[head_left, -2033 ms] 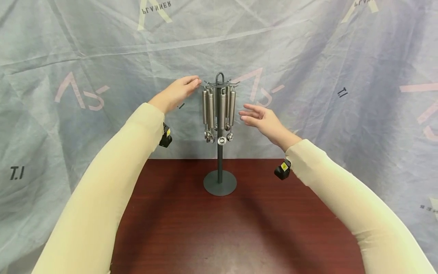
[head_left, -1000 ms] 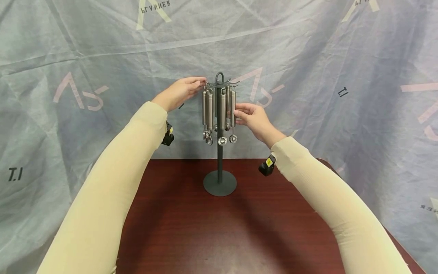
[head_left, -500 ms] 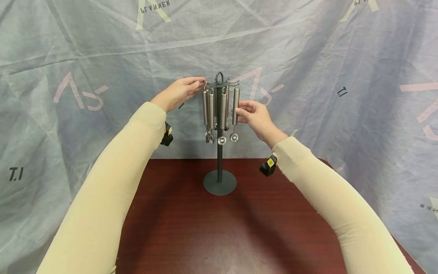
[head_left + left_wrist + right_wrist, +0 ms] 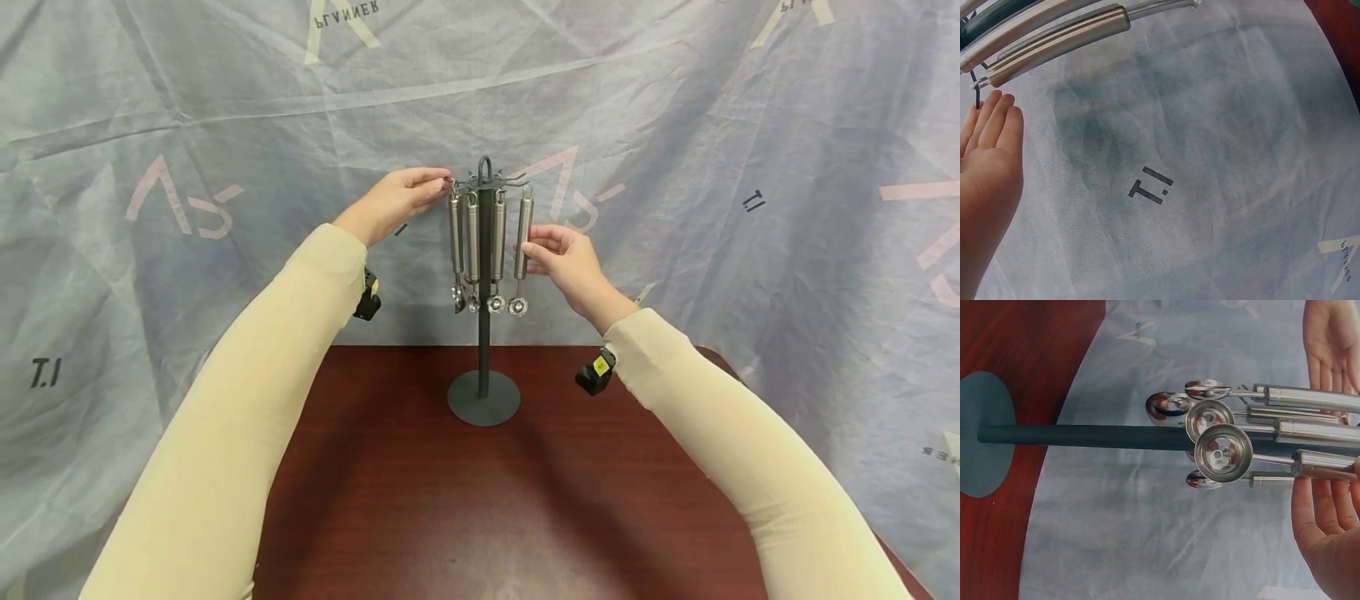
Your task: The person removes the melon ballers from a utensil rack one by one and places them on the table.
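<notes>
Scoops point(image 4: 1208, 419) of silver metal hang around the top of a dark grey stand point(image 4: 483, 354), at the centre of the head view. Each has a thick, brushed, tube-like handle, a thin neck and a mirror-bright bowl at the lower end; a wire loop tops the handle. The rightmost scoop point(image 4: 524, 229) leans slightly, its lower end toward the left of the frame; in the right wrist view its round bowl shows a broad rim and broken reflections inside. The right hand point(image 4: 572, 260), right of centre, holds that scoop by the handle, thumb in front and fingers behind. The left hand point(image 4: 396, 202), left of the stand's top, has its fingers extended and close together, holding nothing, the tips at the end of a hook. The stand's round base sits on a red-brown surface point(image 4: 420, 500), below centre. Grey printed cloth point(image 4: 225, 100) fills the background.
</notes>
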`<state>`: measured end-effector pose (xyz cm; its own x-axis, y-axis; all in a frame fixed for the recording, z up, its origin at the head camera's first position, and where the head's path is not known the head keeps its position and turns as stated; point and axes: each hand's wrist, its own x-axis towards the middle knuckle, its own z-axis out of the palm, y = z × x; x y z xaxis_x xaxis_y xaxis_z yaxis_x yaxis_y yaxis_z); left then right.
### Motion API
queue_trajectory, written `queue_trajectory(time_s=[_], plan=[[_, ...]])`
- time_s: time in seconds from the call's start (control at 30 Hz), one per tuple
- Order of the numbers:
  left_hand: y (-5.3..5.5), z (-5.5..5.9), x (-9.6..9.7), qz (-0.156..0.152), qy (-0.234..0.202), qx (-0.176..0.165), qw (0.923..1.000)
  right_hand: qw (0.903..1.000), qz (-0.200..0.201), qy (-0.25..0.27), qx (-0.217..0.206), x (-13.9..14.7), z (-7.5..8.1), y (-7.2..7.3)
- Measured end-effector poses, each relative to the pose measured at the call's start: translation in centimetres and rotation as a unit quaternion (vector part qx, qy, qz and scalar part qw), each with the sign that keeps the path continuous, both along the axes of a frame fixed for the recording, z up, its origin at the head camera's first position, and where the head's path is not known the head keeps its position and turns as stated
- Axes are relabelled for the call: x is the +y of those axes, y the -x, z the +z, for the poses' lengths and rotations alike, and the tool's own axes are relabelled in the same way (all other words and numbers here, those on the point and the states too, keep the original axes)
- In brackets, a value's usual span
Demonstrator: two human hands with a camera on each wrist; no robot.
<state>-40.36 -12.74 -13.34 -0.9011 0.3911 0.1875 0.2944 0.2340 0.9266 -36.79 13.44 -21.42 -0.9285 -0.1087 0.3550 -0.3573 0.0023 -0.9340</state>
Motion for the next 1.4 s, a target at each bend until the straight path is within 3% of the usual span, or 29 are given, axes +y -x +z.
queue_trajectory(time_s=[0.3,0.53,1.4], plan=[[-1.1,0.7,0.2,0.035,-0.001,0.0,0.9994,0.9996,-0.009,-0.014,-0.022,-0.4,-0.7,-0.8],[-0.7,0.6,0.1,0.064,0.012,0.012,0.9978,0.9994,0.0,-0.001,-0.035,-0.6,-1.2,-1.0],[-0.8,0.7,0.4,0.094,-0.005,0.003,0.9956,0.9982,0.022,0.004,-0.055,-0.3,-3.1,-1.6]])
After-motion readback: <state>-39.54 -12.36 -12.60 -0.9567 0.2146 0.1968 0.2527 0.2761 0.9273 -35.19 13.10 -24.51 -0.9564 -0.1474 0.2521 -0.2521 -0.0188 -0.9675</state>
